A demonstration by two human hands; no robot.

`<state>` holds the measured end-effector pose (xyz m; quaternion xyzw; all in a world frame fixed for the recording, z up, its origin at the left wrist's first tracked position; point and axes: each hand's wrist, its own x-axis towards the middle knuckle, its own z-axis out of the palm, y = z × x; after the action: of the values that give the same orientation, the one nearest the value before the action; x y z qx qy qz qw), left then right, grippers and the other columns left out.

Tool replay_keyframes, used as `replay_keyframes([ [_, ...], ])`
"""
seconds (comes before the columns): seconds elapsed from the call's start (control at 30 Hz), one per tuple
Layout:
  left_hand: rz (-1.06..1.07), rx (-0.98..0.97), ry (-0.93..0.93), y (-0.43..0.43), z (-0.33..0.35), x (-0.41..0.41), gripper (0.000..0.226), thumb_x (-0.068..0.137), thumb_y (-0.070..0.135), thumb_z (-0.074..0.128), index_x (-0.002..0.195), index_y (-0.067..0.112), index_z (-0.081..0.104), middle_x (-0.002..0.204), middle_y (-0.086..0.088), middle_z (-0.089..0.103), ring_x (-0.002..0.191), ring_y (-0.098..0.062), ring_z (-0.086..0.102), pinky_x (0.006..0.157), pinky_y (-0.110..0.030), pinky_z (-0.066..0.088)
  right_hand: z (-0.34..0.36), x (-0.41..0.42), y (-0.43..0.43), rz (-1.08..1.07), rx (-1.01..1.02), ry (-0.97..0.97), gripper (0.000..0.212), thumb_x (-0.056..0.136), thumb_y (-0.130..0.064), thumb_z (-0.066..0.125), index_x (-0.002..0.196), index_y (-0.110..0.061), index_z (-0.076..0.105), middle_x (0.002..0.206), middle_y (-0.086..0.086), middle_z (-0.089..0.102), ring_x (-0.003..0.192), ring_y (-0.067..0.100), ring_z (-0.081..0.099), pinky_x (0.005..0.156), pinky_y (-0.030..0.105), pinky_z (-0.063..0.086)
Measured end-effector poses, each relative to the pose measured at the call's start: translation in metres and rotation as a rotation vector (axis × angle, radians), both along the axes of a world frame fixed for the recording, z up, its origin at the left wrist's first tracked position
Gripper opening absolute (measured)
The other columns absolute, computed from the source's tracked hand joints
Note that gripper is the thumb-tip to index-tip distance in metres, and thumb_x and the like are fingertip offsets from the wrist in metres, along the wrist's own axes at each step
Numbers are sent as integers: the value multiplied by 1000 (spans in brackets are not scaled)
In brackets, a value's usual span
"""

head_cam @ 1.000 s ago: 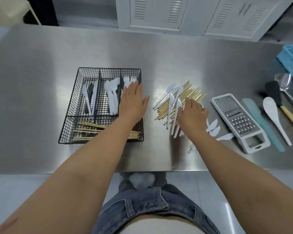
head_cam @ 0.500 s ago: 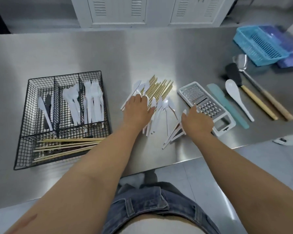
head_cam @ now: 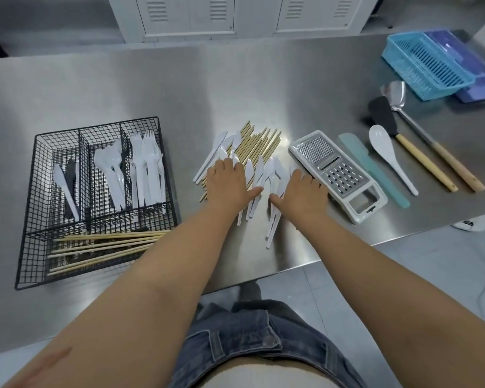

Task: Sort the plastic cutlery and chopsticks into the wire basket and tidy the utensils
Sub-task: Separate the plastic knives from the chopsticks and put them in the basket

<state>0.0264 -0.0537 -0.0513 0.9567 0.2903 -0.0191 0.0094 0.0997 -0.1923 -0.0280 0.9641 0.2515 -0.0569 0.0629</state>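
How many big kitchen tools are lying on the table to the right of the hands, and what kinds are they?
Grater: 1
Teal scraper: 1
White spoon: 1
Black spatula: 1
Metal turner: 1
Total: 5

Steel table point(head_cam: 263, 88), brushed. On it, left to right: black wire basket point(head_cam: 25, 247); loose pile of chopsticks point(head_cam: 259, 144) and white plastic cutlery point(head_cam: 272, 219); box grater point(head_cam: 331, 169); teal spatula point(head_cam: 375, 175); white spoon point(head_cam: 387, 152); two wood-handled utensils point(head_cam: 423, 166); blue basket point(head_cam: 429, 63) at far right corner.
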Motion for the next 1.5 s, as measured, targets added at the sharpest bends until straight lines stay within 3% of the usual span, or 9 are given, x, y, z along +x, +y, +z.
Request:
replay_keyframes([
  [0.23,3,-43,15,-6,3,9,62,89,63,49,122,11,57,123,-10,57,115,-28,50,94,-38,38,0,-2,16,-31,79,132,59,86,-33,64,128,-5,35,123,14,54,110,34,56,84,39,43],
  [0.47,13,-66,32,-12,4,15,69,86,68,50,124,10,54,123,-10,57,116,-28,52,95,-38,39,-8,5,13,-56,64,106,45,89,-19,63,123,-7,36,115,13,58,104,32,61,73,35,39],
  [0.57,3,-73,47,-12,6,17,56,90,58,50,118,10,57,115,-9,60,110,-28,54,88,-37,40,-10,8,13,-64,52,110,43,89,-17,62,123,-7,36,114,13,58,104,32,61,79,37,44],
  [0.7,16,-181,88,-15,12,23,29,91,42,53,96,14,54,88,-3,60,89,-24,61,70,-31,38,-12,9,14,-47,37,97,42,89,-18,62,121,-7,37,113,12,59,103,31,62,80,37,43],
  [0.8,39,-247,97,-17,14,29,8,93,20,56,97,15,59,80,1,55,86,-22,66,67,-28,44,-13,8,15,-49,22,69,42,89,-18,62,122,-7,38,113,10,60,104,30,62,81,37,41],
  [0.93,43,-257,100,-17,15,29,8,93,14,57,100,13,62,81,-1,54,86,-21,66,66,-28,48,-15,9,15,-58,62,89,38,92,-15,59,123,-6,39,116,13,58,106,32,59,81,38,44],
  [1.17,44,-253,121,-14,24,25,11,90,4,53,98,11,55,74,-1,48,83,-26,59,61,-31,39,-15,10,17,-80,101,122,34,93,-10,54,124,-4,39,119,15,54,108,32,56,79,37,47],
  [1.3,41,-237,127,-12,26,21,19,93,8,53,112,9,55,97,-8,65,88,-28,64,62,-31,42,-14,8,18,-93,94,119,34,94,-7,51,125,-2,39,122,16,52,111,32,56,82,38,48],
  [1.5,22,-185,38,-8,21,14,32,100,12,43,132,7,43,109,-10,66,91,-29,68,64,-33,45,-15,9,16,-74,93,169,39,90,-4,53,125,-1,37,123,18,50,111,33,54,82,36,47],
])
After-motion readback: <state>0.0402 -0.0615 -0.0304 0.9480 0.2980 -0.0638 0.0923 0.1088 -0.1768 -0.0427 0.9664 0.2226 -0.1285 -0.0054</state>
